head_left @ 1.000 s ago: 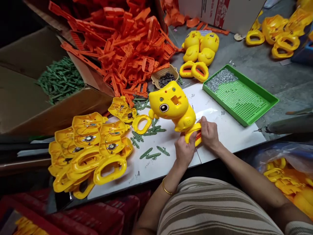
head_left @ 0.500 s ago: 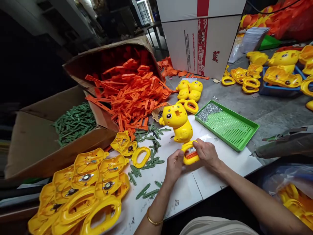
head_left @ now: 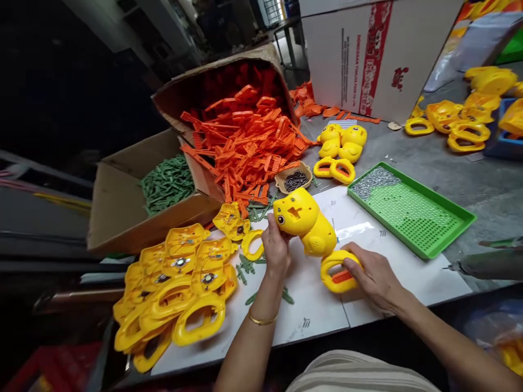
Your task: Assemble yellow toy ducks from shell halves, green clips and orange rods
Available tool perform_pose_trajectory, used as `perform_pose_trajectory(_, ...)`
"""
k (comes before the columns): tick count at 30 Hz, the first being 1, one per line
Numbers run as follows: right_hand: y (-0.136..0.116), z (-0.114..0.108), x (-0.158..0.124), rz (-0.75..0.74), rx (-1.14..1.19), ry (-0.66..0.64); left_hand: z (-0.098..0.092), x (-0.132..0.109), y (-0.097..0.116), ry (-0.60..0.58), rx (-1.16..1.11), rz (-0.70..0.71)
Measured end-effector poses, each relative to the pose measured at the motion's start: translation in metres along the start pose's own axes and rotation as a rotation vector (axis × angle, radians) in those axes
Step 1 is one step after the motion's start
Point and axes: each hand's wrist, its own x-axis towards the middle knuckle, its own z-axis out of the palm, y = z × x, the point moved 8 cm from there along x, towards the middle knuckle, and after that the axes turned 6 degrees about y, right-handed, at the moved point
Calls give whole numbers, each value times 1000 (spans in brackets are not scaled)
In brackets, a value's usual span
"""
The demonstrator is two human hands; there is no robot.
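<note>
A yellow animal-shaped toy with a ring handle at its lower end is held between both hands above the white board. My left hand is closed on the toy's head, near its eye. The fingers of my right hand are wrapped round the ring handle, where an orange strip shows inside the opening. Green pieces lie on the board beside my left hand. Further left are several open yellow shells with wires and round speakers.
Orange parts spill from a cardboard box; another box holds green pieces. A green tray with small metal bits lies right. A small basket and finished-looking yellow toys are behind. A tool sits at the right edge.
My left hand has moved from the handle up to the toy's head. My right hand still holds the handle. The toy is tilted more, and the view has shifted left.
</note>
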Motion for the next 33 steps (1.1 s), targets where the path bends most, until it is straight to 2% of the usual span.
perform_pose_trajectory(3, -26, -16, 4, -75, 44, 90, -2, 3, -16, -49, -195, -181)
perform_pose_trajectory(6, -50, -23, -2, -211, -66, 223, -6, -1, -26, -68, -207, -279)
perform_pose_trajectory(11, -59, -23, -9, -304, -184, 311, 0, -8, -34, -168, -190, -385)
perform_pose_trajectory(14, -55, -26, -6, -307, -184, 342, 4, 0, -30, -209, -149, -343)
perform_pose_trajectory(18, -50, -26, -2, -313, -163, 354, 11, 12, -14, -289, -187, -222)
perform_pose_trajectory(24, -35, -24, 1, -364, -38, 334, 9, 19, 14, -321, -118, -53)
perform_pose_trajectory(29, -14, -31, 3, -317, -65, 408, 10, 22, 33, -342, -82, 44)
perform_pose_trajectory(31, -16, -31, 3, -354, -54, 398, 12, 20, 33, -358, -75, 43)
perform_pose_trajectory(33, -21, -31, 2, -401, -39, 411, 17, 11, 25, -411, -75, -8)
